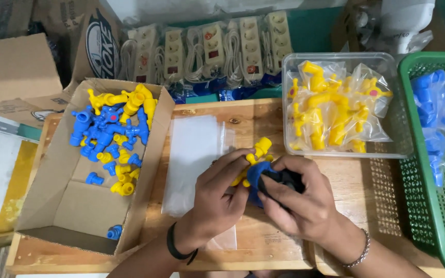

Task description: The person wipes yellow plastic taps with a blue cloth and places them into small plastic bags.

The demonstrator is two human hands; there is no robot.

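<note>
Together, the left hand (pixel 217 195) is pinching a yellow plastic tap (pixel 256 154) while the right hand (pixel 300 198) is curling closed around a blue fitting (pixel 257 175) against it.

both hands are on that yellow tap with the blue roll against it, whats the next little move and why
Probably keep the left hand steady on the yellow tap while the right hand works the blue roll around it. Both hands meet over the wooden table, the roll pressed against the tap. How far that has got is hidden by the fingers. Clear bags lie flat just left.
</note>
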